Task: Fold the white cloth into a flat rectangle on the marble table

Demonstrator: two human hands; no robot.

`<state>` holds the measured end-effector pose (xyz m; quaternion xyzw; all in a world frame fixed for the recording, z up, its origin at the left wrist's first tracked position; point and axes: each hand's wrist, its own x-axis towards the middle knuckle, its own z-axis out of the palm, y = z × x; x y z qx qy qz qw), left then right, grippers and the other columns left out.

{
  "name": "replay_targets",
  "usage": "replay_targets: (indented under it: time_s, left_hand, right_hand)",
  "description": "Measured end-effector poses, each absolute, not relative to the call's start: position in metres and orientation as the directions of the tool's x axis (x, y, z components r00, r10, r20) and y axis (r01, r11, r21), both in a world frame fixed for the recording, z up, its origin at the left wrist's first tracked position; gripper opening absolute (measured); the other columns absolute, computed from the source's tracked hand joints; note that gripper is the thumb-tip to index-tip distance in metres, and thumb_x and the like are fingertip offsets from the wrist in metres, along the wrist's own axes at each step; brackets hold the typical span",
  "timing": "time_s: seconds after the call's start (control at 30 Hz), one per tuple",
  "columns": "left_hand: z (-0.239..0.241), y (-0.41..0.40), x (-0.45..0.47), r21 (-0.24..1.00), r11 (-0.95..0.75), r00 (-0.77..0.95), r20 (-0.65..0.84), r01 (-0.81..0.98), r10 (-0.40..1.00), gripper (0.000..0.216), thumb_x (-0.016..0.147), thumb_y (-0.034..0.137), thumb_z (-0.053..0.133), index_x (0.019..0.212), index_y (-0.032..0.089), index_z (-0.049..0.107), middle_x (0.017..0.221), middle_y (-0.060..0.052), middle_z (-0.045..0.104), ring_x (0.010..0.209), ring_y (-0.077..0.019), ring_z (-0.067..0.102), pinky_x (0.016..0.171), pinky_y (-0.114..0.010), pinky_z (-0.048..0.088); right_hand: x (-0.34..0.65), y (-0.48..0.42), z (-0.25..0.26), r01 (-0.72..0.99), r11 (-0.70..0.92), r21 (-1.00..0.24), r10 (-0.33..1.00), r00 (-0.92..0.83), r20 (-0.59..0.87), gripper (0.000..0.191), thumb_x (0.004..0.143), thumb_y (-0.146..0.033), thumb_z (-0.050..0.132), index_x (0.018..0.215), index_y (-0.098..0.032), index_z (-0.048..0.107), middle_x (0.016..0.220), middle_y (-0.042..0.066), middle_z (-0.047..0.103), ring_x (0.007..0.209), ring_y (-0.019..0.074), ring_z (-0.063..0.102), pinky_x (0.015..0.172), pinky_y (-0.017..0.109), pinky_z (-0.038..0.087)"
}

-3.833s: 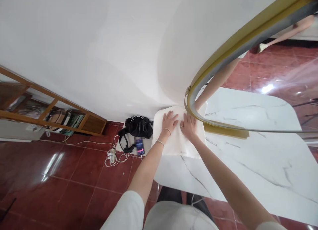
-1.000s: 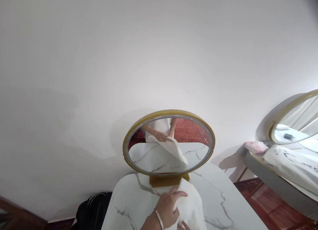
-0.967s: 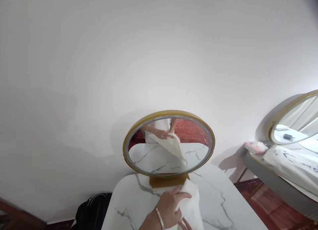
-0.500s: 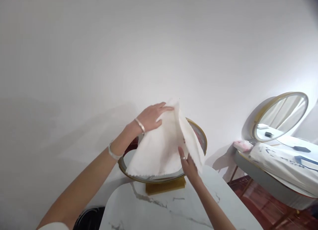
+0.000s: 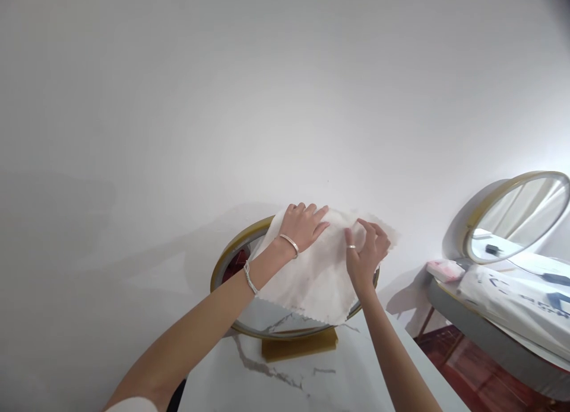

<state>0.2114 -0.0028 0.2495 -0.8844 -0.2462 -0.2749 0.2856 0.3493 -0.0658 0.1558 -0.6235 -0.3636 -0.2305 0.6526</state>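
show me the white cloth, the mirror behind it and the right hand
white cloth [image 5: 323, 275]: head view, middle of the fabric
mirror [image 5: 269, 319]: head view, bare glass below the cloth
right hand [image 5: 367, 256]: head view, middle of the hand

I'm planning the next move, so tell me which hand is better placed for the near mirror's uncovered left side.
Likely the left hand: it lies on the cloth, nearer that side of the mirror; the right hand is at the cloth's right part.
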Motion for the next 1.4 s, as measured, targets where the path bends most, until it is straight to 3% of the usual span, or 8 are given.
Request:
replay_targets:
  time_s: [0.2, 0.4, 0.67, 0.77, 0.97, 1.17, 1.27, 1.4]
  left_hand:
    - [0.243, 0.009, 0.199, -0.348, -0.769, 0.670, 0.729, 0.537, 0.139, 0.032, 0.099, 0.037, 0.039, 0.118, 0.023, 0.061, 0.109, -0.003, 0.071, 0.093, -0.0171, 0.065, 0.078, -0.033, 0.045]
    - [0.220, 0.025, 0.138, -0.220, -0.796, 0.445, 0.893, 0.564, 0.069, 0.031, 0.095, 0.030, 0.048, 0.124, 0.025, 0.059, 0.117, -0.004, 0.069, 0.107, -0.0183, 0.064, 0.088, -0.033, 0.051]
    - [0.112, 0.017, 0.041, 0.368, -0.624, -0.087, 0.898, 0.689, 0.432, 0.052, 0.095, 0.033, 0.047, 0.145, 0.024, 0.034, 0.140, -0.010, 0.052, 0.125, -0.0236, 0.052, 0.098, -0.039, 0.050]
    - [0.096, 0.016, 0.042, 0.320, -0.605, -0.058, 0.909, 0.729, 0.412, 0.055, 0.097, 0.028, 0.042, 0.149, 0.024, 0.024, 0.151, -0.012, 0.035, 0.137, -0.0245, 0.037, 0.106, -0.043, 0.042]
    - [0.156, 0.032, 0.101, -0.062, -0.709, 0.194, 0.975, 0.703, 0.107, 0.043, 0.096, 0.021, 0.044, 0.139, 0.021, 0.045, 0.134, -0.012, 0.057, 0.130, -0.0222, 0.047, 0.102, -0.039, 0.043]
    - [0.222, 0.017, 0.186, -0.343, -0.744, 0.554, 0.831, 0.574, 0.045, 0.031, 0.097, 0.021, 0.043, 0.125, 0.022, 0.058, 0.125, -0.005, 0.065, 0.115, -0.0161, 0.059, 0.094, -0.032, 0.045]
    - [0.230, 0.014, 0.195, -0.370, -0.762, 0.613, 0.789, 0.532, 0.045, 0.030, 0.098, 0.018, 0.040, 0.119, 0.023, 0.061, 0.122, -0.002, 0.067, 0.109, -0.0129, 0.062, 0.086, -0.029, 0.047]
    - [0.217, 0.022, 0.152, -0.248, -0.797, 0.482, 0.874, 0.551, 0.062, 0.032, 0.098, 0.018, 0.039, 0.123, 0.023, 0.058, 0.122, -0.002, 0.067, 0.116, -0.0137, 0.059, 0.089, -0.029, 0.047]
  right_hand:
    - [0.341, -0.056, 0.145, 0.811, 0.022, -0.585, 0.238, 0.564, 0.791, 0.050, 0.092, -0.058, 0.036, 0.131, -0.027, 0.049, 0.133, 0.011, 0.049, 0.126, 0.0308, 0.037, 0.103, 0.056, 0.023]
    - [0.317, -0.037, 0.172, 0.966, 0.015, -0.258, 0.296, 0.242, 0.924, 0.046, 0.093, -0.050, 0.040, 0.130, -0.025, 0.050, 0.131, 0.012, 0.049, 0.127, 0.0305, 0.037, 0.107, 0.060, 0.016]
    - [0.232, -0.009, 0.166, 0.919, 0.252, 0.304, 0.331, -0.377, 0.865, 0.052, 0.095, -0.040, 0.041, 0.145, -0.030, 0.034, 0.150, 0.009, 0.036, 0.142, 0.0289, 0.021, 0.112, 0.059, 0.006]
    - [0.221, -0.002, 0.149, 0.886, 0.263, 0.381, 0.288, -0.449, 0.846, 0.052, 0.095, -0.036, 0.042, 0.146, -0.029, 0.032, 0.150, 0.007, 0.038, 0.143, 0.0245, 0.020, 0.114, 0.055, 0.004]
    - [0.256, 0.000, 0.147, 0.982, 0.148, 0.120, 0.255, -0.155, 0.954, 0.054, 0.093, -0.036, 0.048, 0.145, -0.028, 0.034, 0.150, 0.013, 0.036, 0.142, 0.0311, 0.021, 0.111, 0.063, 0.006]
    - [0.311, -0.019, 0.155, 0.954, 0.008, -0.301, 0.091, 0.299, 0.950, 0.047, 0.096, -0.036, 0.036, 0.139, -0.019, 0.043, 0.146, 0.016, 0.040, 0.140, 0.0335, 0.027, 0.108, 0.067, 0.011]
    - [0.316, -0.020, 0.157, 0.922, 0.005, -0.387, -0.003, 0.387, 0.922, 0.040, 0.096, -0.033, 0.035, 0.130, -0.020, 0.053, 0.136, 0.015, 0.051, 0.133, 0.0330, 0.037, 0.107, 0.068, 0.012]
    - [0.287, -0.010, 0.161, 0.958, 0.046, -0.285, -0.035, 0.286, 0.957, 0.035, 0.095, -0.030, 0.040, 0.122, -0.020, 0.059, 0.142, 0.017, 0.041, 0.135, 0.0351, 0.034, 0.107, 0.067, 0.019]
